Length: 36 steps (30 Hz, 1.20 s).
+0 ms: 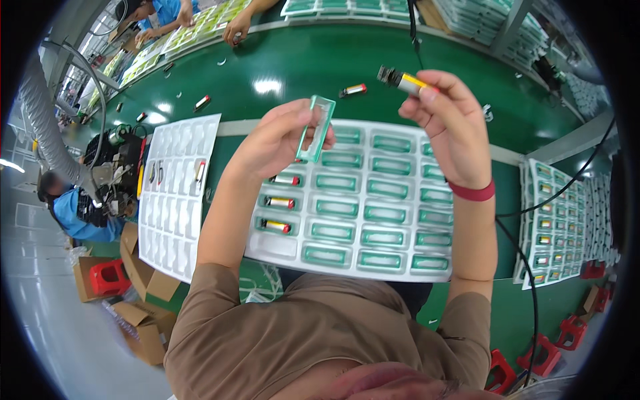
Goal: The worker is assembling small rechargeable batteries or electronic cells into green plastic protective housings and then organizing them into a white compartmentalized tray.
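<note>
My left hand (280, 137) is closed on a narrow clear plastic case with green edges (316, 130), held upright above the tray. Between the thumb and fingers of my right hand (457, 120) is a small silver battery cell (409, 84) with a yellow band and a black end piece, tilted up to the left. The case and the cell are apart. Below both hands lies a white moulded tray (273, 248). Most of its pockets hold green-edged cases (335, 207); the left column holds several cells (279, 202) with red and black ends.
Loose cells (353, 90) lie on the green conveyor belt (293, 60) beyond the tray. Another white tray (170, 227) stands at left, a filled tray stack (550, 220) at right. A black cable (530, 267) hangs at right. Co-workers' hands (237, 30) are across the belt.
</note>
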Each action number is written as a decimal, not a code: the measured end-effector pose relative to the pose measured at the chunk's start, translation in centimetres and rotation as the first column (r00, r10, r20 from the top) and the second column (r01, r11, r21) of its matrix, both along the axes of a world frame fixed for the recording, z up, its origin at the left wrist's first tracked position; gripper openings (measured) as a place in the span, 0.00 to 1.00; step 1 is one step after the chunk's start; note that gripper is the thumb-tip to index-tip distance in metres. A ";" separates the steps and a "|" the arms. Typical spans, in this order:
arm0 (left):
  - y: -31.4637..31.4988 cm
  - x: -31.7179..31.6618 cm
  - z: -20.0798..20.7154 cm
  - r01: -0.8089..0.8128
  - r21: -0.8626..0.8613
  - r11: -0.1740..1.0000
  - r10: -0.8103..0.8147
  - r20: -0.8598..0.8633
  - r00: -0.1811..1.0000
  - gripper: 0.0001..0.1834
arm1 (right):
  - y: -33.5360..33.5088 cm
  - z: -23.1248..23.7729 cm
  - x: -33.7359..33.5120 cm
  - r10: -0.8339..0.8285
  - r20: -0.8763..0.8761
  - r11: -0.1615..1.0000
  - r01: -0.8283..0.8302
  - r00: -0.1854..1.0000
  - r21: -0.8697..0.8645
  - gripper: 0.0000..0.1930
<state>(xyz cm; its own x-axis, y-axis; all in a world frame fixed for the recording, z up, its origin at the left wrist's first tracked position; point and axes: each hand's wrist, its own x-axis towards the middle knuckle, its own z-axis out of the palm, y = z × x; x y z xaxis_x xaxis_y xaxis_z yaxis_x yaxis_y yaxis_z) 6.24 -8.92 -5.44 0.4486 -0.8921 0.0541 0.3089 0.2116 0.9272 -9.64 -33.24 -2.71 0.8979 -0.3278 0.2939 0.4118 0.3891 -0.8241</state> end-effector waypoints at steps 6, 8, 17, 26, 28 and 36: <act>-2.3 1.8 0.1 0.191 -0.051 0.980 -0.197 -0.339 0.920 0.14 | 0.9 0.0 0.0 -0.068 -0.068 0.976 0.052 0.995 -0.214 0.12; -2.4 2.0 0.0 0.180 0.103 0.978 -0.162 -0.161 0.974 0.16 | 1.3 -0.1 0.2 -0.078 -0.072 0.964 0.057 0.994 -0.258 0.12; -2.3 1.2 1.4 0.004 0.172 0.985 -0.048 0.255 0.966 0.35 | 1.7 -1.6 1.7 -0.118 0.020 0.942 0.118 0.993 -0.314 0.10; -3.4 1.0 -1.4 -0.154 0.047 0.987 0.141 0.207 0.968 0.30 | 3.2 -1.6 1.9 -0.068 -0.049 0.989 0.060 0.997 -0.137 0.10; -3.5 1.0 -1.6 -0.175 0.122 0.977 0.105 0.440 0.892 0.29 | 3.2 -2.0 1.7 -0.023 -0.085 0.996 0.015 0.996 -0.091 0.10; -3.7 0.5 -0.6 -0.153 0.035 0.988 0.145 0.163 0.976 0.12 | 2.7 -2.1 1.4 -0.123 -0.025 0.988 0.120 0.992 -0.099 0.10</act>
